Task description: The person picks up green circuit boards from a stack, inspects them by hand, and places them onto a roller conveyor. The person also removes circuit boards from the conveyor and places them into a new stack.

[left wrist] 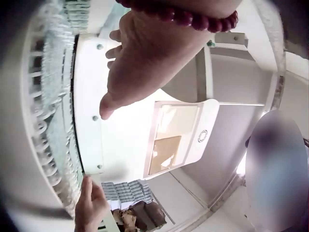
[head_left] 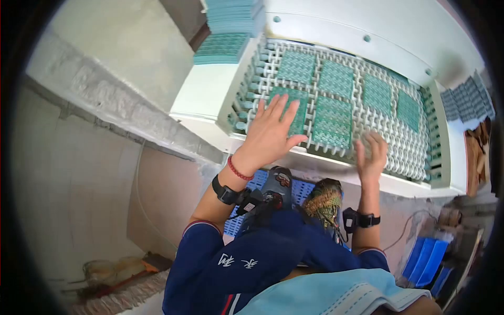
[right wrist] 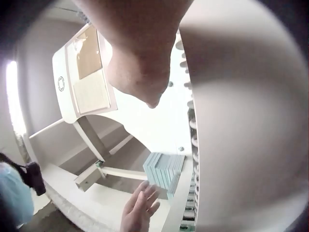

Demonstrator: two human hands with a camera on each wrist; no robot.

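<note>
A bed of white rollers [head_left: 407,155] carries several flat green patterned panels that look like circuit boards. In the head view my left hand [head_left: 268,131] lies over the front-left panel [head_left: 301,122], fingers straight and spread, covering part of it. Another front-row panel [head_left: 332,122] sits between my two hands. My right hand [head_left: 374,157], slightly blurred, is at the front edge of the roller bed, right of that panel. Its fingers are loosely bent with nothing between them. Behind are more panels, including one at the far left [head_left: 296,66] and one at the right [head_left: 407,110].
Stacked green panels [head_left: 220,47] stand at the back left beside a white side ledge [head_left: 202,92]. A grey-blue ridged stack [head_left: 467,100] is at the right. The white machine housing [head_left: 336,26] rises behind the rollers. Blue bins [head_left: 424,260] stand low at the right.
</note>
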